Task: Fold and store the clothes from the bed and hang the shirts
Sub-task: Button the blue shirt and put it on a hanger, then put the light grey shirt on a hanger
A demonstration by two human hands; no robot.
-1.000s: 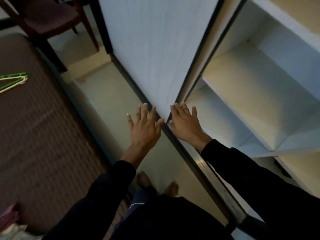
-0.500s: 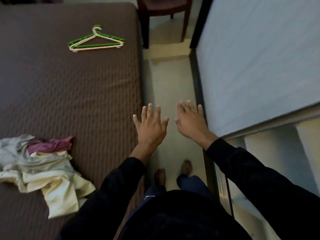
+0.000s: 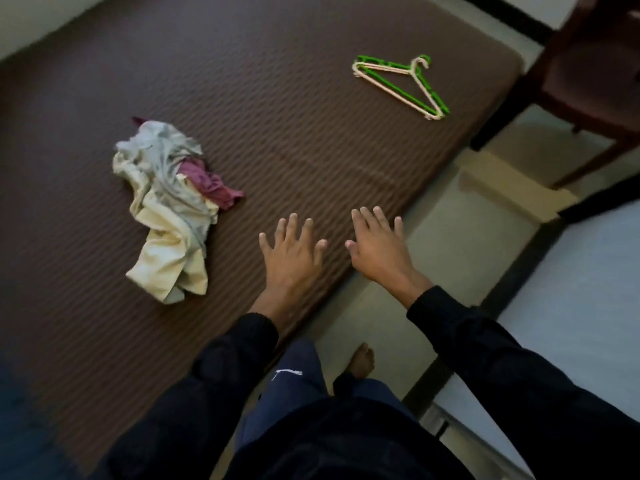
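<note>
— Clothes (image 3: 173,209), where are they sitting?
— They are lying in a crumpled heap, grey, cream and maroon, left of centre on the brown bed (image 3: 311,140).
— And the hangers (image 3: 401,85)?
— Green and cream ones are lying together on the bed at upper right, well apart from the heap.
— What are the hands doing?
— The left hand (image 3: 294,252) is hovering just right of the heap with fingers spread, gripping nothing. The right hand (image 3: 377,244) is reaching out beside it over the bed's edge, equally splayed and empty.
— Anything else?
— A dark wooden chair (image 3: 588,74) is standing at the upper right corner.
</note>
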